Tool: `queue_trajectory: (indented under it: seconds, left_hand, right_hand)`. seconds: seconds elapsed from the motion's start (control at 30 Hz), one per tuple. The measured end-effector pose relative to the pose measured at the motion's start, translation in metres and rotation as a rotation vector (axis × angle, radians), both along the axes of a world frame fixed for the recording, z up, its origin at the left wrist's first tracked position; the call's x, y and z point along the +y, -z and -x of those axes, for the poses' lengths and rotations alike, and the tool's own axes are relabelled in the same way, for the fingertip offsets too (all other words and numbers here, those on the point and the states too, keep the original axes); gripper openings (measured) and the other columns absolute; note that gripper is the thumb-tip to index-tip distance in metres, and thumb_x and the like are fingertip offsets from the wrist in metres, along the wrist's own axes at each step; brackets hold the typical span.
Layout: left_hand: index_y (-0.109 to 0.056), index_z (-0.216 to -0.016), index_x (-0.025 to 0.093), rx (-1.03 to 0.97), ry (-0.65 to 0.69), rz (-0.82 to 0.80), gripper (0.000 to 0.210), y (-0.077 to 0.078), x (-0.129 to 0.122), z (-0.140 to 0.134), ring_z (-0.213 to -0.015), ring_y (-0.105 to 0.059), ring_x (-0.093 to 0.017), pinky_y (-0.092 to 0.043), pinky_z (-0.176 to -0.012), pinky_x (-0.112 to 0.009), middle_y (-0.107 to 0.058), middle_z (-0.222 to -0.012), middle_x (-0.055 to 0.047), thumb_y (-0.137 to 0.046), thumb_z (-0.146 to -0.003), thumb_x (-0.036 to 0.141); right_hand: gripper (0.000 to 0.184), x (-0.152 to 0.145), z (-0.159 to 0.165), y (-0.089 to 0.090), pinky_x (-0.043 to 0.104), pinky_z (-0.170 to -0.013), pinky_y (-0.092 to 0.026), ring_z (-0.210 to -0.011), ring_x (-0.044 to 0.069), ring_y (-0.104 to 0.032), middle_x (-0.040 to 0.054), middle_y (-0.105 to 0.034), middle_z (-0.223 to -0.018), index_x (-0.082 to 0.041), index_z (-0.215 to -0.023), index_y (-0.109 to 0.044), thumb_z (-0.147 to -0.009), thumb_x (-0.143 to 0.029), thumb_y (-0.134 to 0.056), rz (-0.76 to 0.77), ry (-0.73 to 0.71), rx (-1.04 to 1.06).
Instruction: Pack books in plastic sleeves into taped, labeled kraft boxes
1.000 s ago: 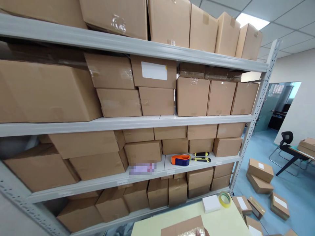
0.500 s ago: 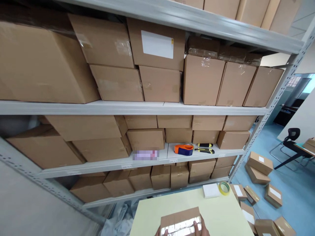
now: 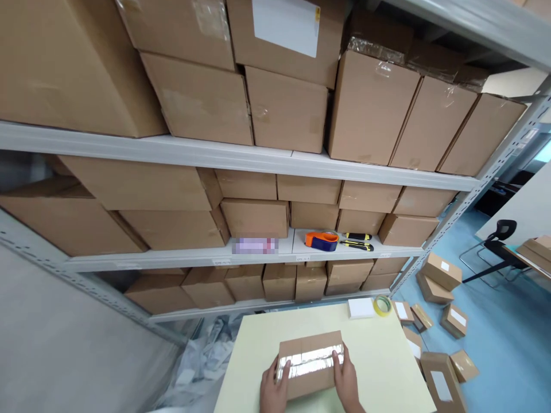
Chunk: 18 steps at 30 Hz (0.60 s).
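Note:
A brown cardboard box point(image 3: 310, 367) with shiny clear tape along its top is held between my two hands over the pale yellow table point(image 3: 253, 350). My left hand point(image 3: 274, 387) grips its left end, the thumb lying on top near the tape. On the right end, my right hand point(image 3: 345, 378) holds it the same way, thumb on the tape. The fingers under and behind the box are partly hidden. Beyond the box, at the table's far right corner, lie a stack of white labels point(image 3: 360, 308) and a roll of yellow-green tape point(image 3: 382, 306).
Metal shelving point(image 3: 241, 159) full of cardboard boxes stands behind the table. An orange and blue tape dispenser point(image 3: 322, 241) and yellow-black utility knives point(image 3: 357, 245) lie on one shelf. Several labelled parcels point(image 3: 443, 384) cover the blue floor at right. Crumpled plastic point(image 3: 202, 355) lies at left.
The view has tilted down, so the table, box and both hands show higher and more fully. My hands keep their hold on the box.

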State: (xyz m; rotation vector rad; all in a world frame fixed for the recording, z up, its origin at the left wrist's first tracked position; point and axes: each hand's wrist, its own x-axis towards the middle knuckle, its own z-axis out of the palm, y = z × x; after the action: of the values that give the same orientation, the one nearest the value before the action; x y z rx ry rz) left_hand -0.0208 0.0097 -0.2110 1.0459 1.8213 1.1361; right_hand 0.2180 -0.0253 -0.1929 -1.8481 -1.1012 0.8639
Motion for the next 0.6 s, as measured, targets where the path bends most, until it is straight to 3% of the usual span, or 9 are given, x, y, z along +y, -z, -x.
queue_trajectory:
  seconds: [0.1,0.17,0.23,0.3,0.37,0.47,0.53,0.6]
  left_hand:
    - [-0.074,-0.116,0.017,-0.022,-0.008,0.005,0.095,-0.008,0.001,-0.003,-0.124,-0.072,-0.047,-0.059,-0.109,-0.059,-0.076,-0.117,-0.021,-0.058,-0.067,0.097]
    - [-0.074,-0.117,0.017,-0.042,-0.010,0.010,0.096,-0.010,0.000,-0.003,-0.124,-0.072,-0.046,-0.060,-0.107,-0.057,-0.076,-0.117,-0.020,-0.058,-0.067,0.097]
    - [-0.074,-0.119,0.016,-0.064,-0.009,0.014,0.098,-0.009,-0.001,-0.003,-0.124,-0.072,-0.045,-0.060,-0.107,-0.055,-0.075,-0.118,-0.020,-0.059,-0.066,0.098]
    - [-0.074,-0.121,0.013,-0.085,-0.005,0.034,0.102,-0.009,-0.001,-0.002,-0.124,-0.072,-0.045,-0.060,-0.107,-0.053,-0.074,-0.119,-0.021,-0.059,-0.065,0.098]
    - [-0.073,-0.123,0.011,-0.093,-0.008,0.061,0.107,-0.009,-0.001,-0.001,-0.124,-0.071,-0.045,-0.060,-0.107,-0.053,-0.074,-0.119,-0.023,-0.058,-0.064,0.099]
    - [-0.073,-0.125,0.010,-0.088,-0.004,0.063,0.111,-0.010,-0.002,-0.001,-0.126,-0.071,-0.045,-0.059,-0.109,-0.052,-0.073,-0.122,-0.024,-0.058,-0.062,0.100]
    - [-0.074,-0.123,0.011,-0.075,-0.001,0.041,0.112,-0.010,-0.002,-0.001,-0.126,-0.071,-0.045,-0.059,-0.109,-0.051,-0.074,-0.121,-0.024,-0.057,-0.060,0.101]
    - [-0.076,-0.118,0.014,-0.022,-0.029,0.038,0.111,-0.007,-0.001,0.001,-0.120,-0.074,-0.045,-0.061,-0.106,-0.052,-0.076,-0.115,-0.022,-0.053,-0.058,0.104]
  right_hand:
    - [0.104,0.017,-0.010,-0.009,0.054,-0.119,-0.055,-0.146,0.043,-0.065,0.0229,-0.070,-0.151,-0.017,-0.156,-0.061,-0.096,-0.096,-0.030,-0.039,-0.012,-0.102]
    - [0.102,0.050,-0.017,-0.040,0.059,-0.122,-0.052,-0.149,0.046,-0.060,0.0280,-0.063,-0.157,-0.012,-0.155,-0.060,-0.097,-0.092,-0.040,-0.156,-0.010,-0.237]
    - [0.085,0.101,-0.021,-0.091,0.062,-0.123,-0.049,-0.150,0.043,-0.057,0.0277,-0.061,-0.158,-0.012,-0.157,-0.057,-0.105,-0.078,-0.046,-0.384,-0.035,-0.389]
    - [0.072,0.159,-0.019,-0.154,0.061,-0.121,-0.049,-0.146,0.040,-0.059,0.0262,-0.063,-0.154,-0.014,-0.156,-0.057,-0.109,-0.068,-0.049,-0.600,-0.076,-0.535]
    - [0.062,0.215,-0.014,-0.213,0.056,-0.119,-0.049,-0.141,0.036,-0.060,0.0244,-0.065,-0.148,-0.014,-0.152,-0.060,-0.112,-0.060,-0.050,-0.736,-0.148,-0.670]
    - [0.052,0.273,-0.003,-0.267,0.049,-0.112,-0.051,-0.127,0.034,-0.064,0.0227,-0.068,-0.137,-0.013,-0.145,-0.063,-0.112,-0.052,-0.054,-0.617,-0.272,-0.877]
    - [0.051,0.293,0.005,-0.279,0.049,-0.108,-0.050,-0.121,0.036,-0.064,0.0240,-0.069,-0.130,-0.009,-0.137,-0.067,-0.110,-0.051,-0.059,-0.418,-0.260,-0.987]
    - [0.050,0.302,0.013,-0.279,0.049,-0.109,-0.047,-0.123,0.038,-0.061,0.0257,-0.068,-0.130,-0.007,-0.132,-0.068,-0.109,-0.051,-0.060,-0.305,-0.255,-1.061]
